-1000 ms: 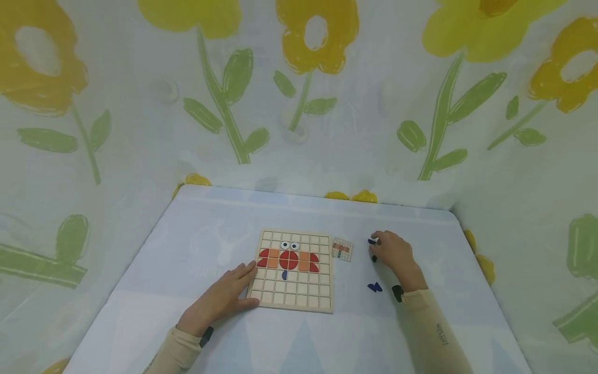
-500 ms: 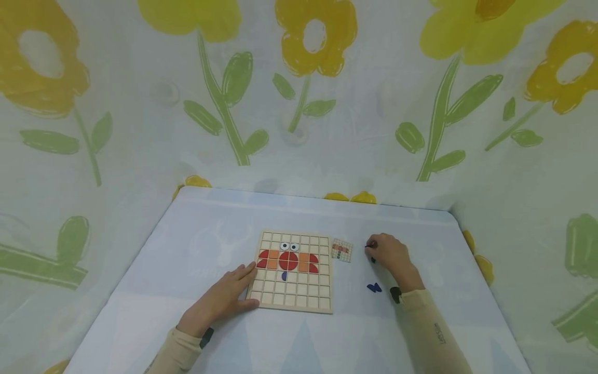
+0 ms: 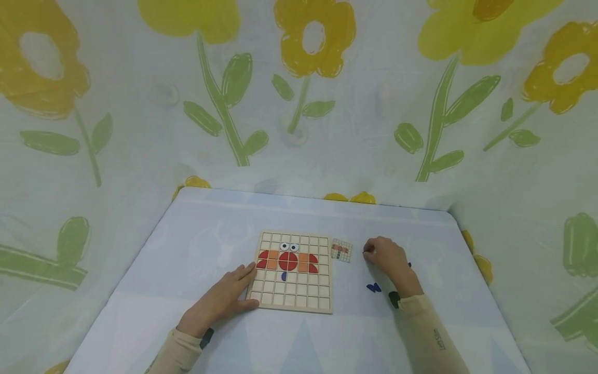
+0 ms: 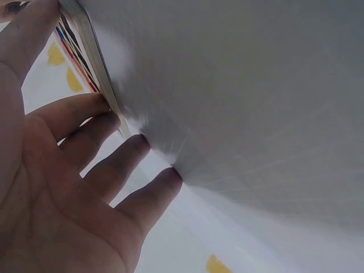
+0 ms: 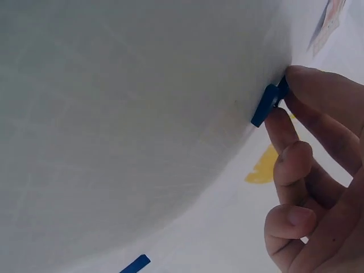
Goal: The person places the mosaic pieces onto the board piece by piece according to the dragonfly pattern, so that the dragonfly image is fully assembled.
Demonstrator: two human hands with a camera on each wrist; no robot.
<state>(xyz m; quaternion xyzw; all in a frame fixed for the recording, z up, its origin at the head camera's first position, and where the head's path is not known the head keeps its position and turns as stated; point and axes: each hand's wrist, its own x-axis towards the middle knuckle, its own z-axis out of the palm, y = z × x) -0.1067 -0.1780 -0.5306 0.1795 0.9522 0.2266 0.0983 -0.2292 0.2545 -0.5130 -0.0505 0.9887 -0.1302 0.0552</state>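
Observation:
A square wooden grid board (image 3: pixel 301 307) lies mid-table. It carries red, orange and eye-printed tiles, plus one blue quarter-round tile (image 3: pixel 284 276). My left hand (image 3: pixel 221 298) rests at the board's left side, fingers extended along the edge and thumb at the near corner; the left wrist view shows the fingertips at the board's rim (image 4: pixel 96 57). To the right of the board, my right hand (image 3: pixel 388 258) pinches a small blue tile (image 5: pixel 283 85) between thumb and index finger. Another blue tile (image 5: pixel 265 106) shows right by those fingertips in the right wrist view.
A small pattern card (image 3: pixel 342 250) lies between the board and my right hand. Blue tiles (image 3: pixel 374 287) lie nearer me, and another dark blue tile (image 3: pixel 409 264) peeks out beyond the right wrist. A flower-printed wall (image 3: pixel 350 130) rises behind the table.
My right hand's fingers have closed at the blue tile, and the hand has shifted slightly left and toward me. A tile behind the right wrist has come into sight. The left hand stays put.

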